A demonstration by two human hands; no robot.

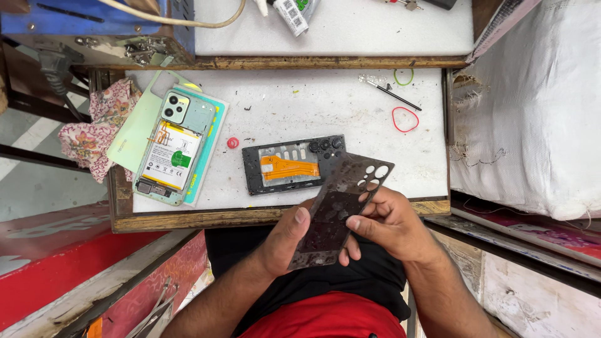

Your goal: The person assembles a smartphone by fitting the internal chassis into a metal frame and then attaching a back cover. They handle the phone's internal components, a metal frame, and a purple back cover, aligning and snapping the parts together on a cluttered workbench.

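Looking down from the head camera, the view takes in a dark phone back cover (341, 209) held up over the person's lap, just off the near edge of the white work tray (325, 100). It is tilted so its inner face, patchy with old adhesive, turns up toward the eyes, seemingly for a close look. The camera cutouts sit at its far end.

The left hand (289, 235) is curled narrowly around the cover's lower left edge, thumb pressed on the inner face and the other fingers hidden beneath. The right hand (391, 225) pinches the opposite long edge, thumb lying on the surface near the middle, fingers partly folded behind. Both hands are closed on the cover, sharing its weight.

On the tray just beyond lies the opened dark phone body (293, 165), orange flex cable up, laid flat within reach. Farther left rests a second, pale green phone (172, 150) with its battery exposed, lying on its own removed back. A red rubber band (405, 119) and a thin probe (395, 97) lie near the tray's far right corner.
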